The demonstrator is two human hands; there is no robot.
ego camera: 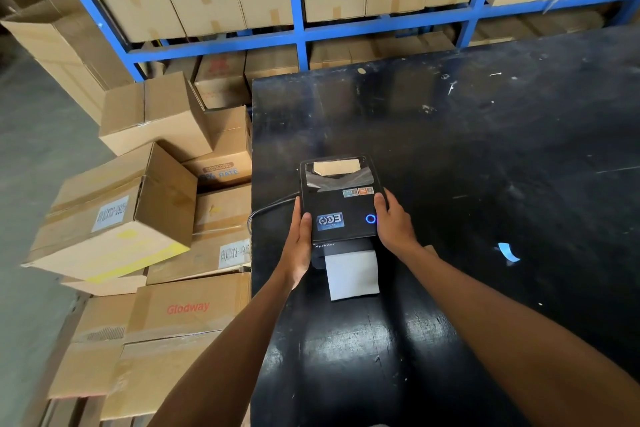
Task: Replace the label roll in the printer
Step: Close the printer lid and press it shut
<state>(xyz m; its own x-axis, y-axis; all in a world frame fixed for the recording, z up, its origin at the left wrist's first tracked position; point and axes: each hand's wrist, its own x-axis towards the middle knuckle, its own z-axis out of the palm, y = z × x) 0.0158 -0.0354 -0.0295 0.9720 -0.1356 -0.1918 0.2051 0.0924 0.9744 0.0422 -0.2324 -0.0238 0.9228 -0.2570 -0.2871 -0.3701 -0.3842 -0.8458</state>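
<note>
Presently we have the compact black plastic label printer sitting near the left edge of the scuffed black surface, lid down, blue power ring lit, a white strip of label stock hanging out of the front slot toward us. We judge it is kept close to the edge so its cable can drop off the left side, and turned with the slot facing us for easy feeding. Our left hand lies flat along the printer's left flank, thumb on the lid top beside the blue sticker; our right hand mirrors it on the right flank, thumb up by the lit ring. Both grips are pressed onto the casing sides, fingers mostly hidden below the edge, so whether they reach any release latches we cannot tell. Both forearms run straight in from below, wrists low and level. Through the clear lid window a pale roll is visible inside. We judge the lid is not yet opened. Cardboard cartons are stacked left of the surface.
</note>
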